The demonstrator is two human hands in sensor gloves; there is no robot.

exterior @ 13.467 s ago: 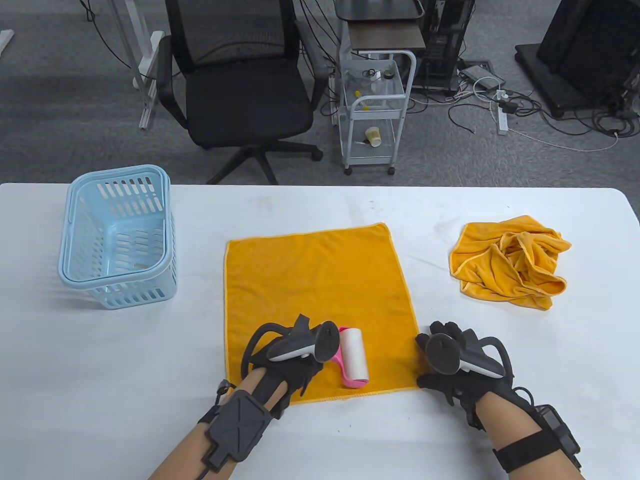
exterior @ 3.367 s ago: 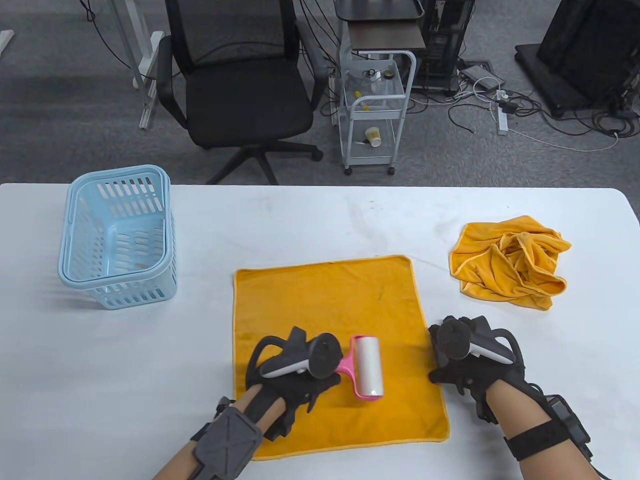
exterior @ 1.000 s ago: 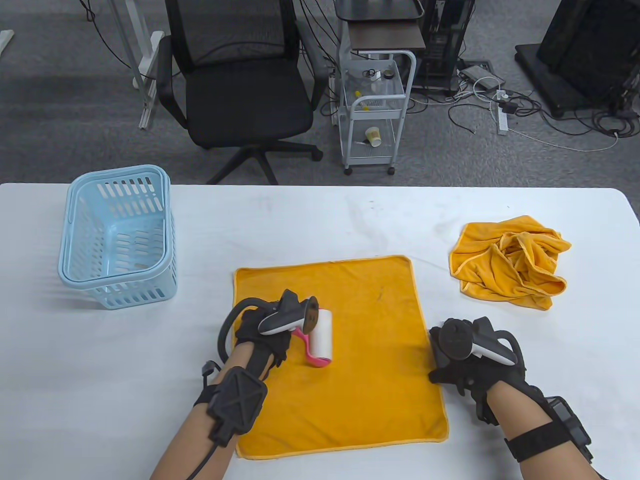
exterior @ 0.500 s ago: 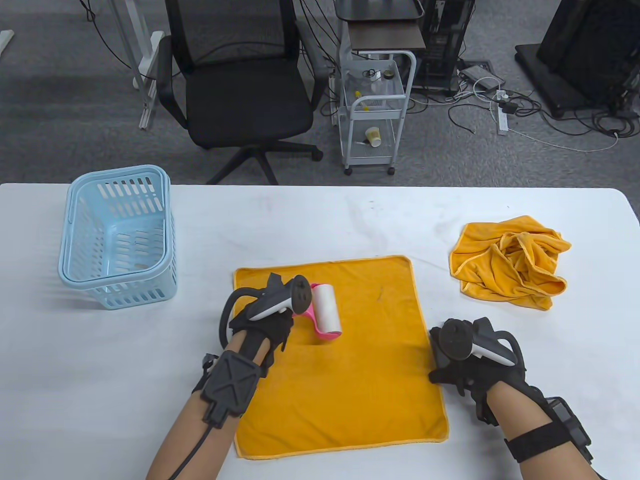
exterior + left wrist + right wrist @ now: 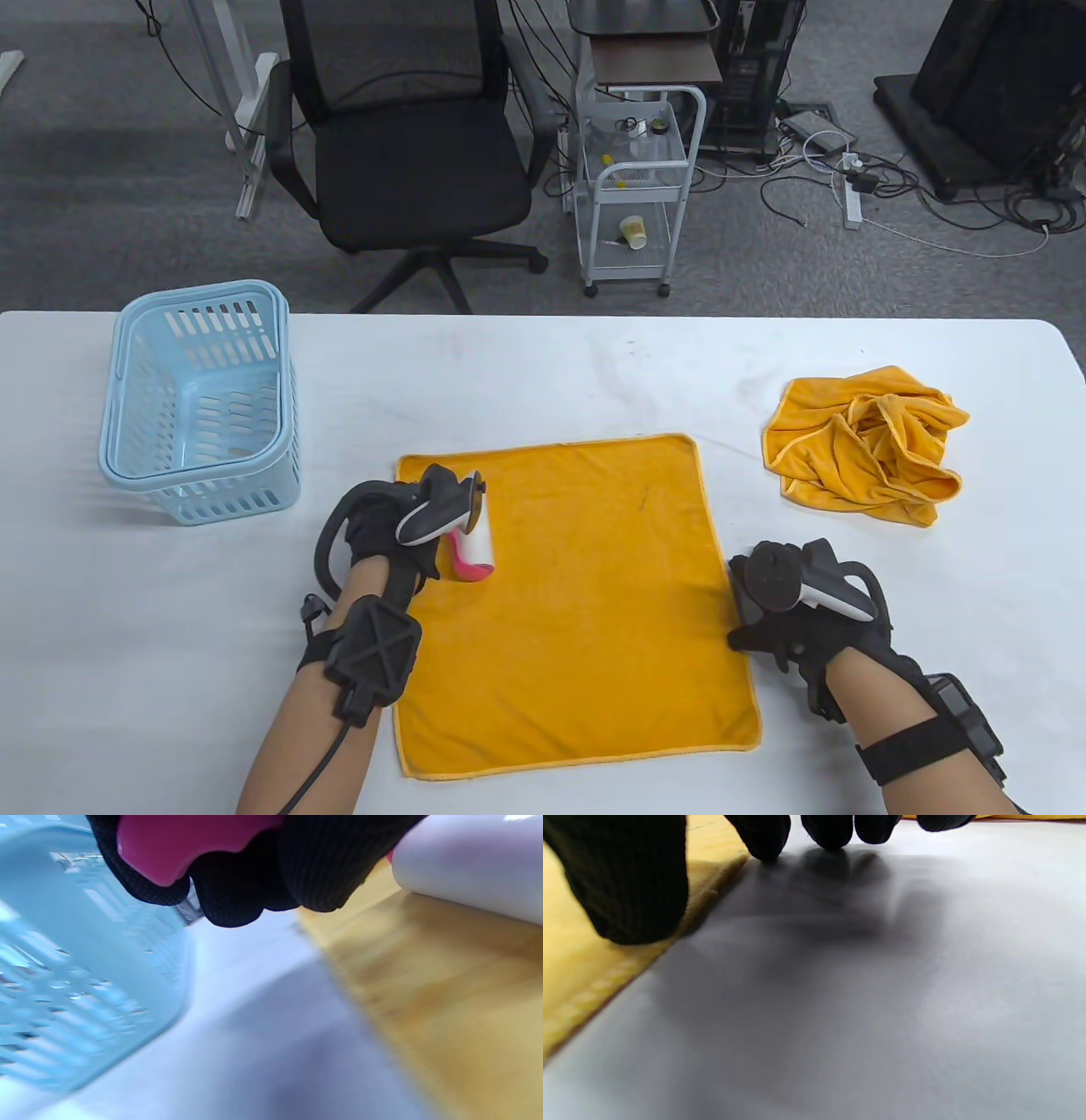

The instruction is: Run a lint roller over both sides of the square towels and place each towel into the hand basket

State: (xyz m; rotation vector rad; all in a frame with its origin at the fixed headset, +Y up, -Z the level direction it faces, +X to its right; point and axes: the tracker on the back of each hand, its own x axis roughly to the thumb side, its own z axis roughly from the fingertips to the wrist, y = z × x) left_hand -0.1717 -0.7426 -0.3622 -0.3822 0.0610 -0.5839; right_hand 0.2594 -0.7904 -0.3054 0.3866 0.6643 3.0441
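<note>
An orange square towel [image 5: 585, 594] lies spread flat on the white table [image 5: 543, 373]. My left hand [image 5: 386, 526] grips the pink handle of the lint roller [image 5: 473, 550], whose white roll rests on the towel near its far left corner. The left wrist view shows my fingers [image 5: 237, 887] curled round the pink handle [image 5: 186, 840] and the white roll [image 5: 471, 874] on the towel [image 5: 445, 993]. My right hand [image 5: 785, 607] lies flat at the towel's right edge. In the right wrist view its thumb [image 5: 628, 887] presses the towel's hem [image 5: 594, 984] while the fingertips [image 5: 831, 830] touch the table.
A light blue hand basket [image 5: 199, 399] stands at the table's left, seen close in the left wrist view as a blue basket [image 5: 76, 976]. A crumpled orange towel [image 5: 870, 446] lies at the right. Beyond the far edge stand an office chair [image 5: 407, 144] and a white cart [image 5: 636, 187].
My left hand has moved the lint roller left over the towel's far part, from near the middle toward the far left corner. The right hand and the towel have stayed put.
</note>
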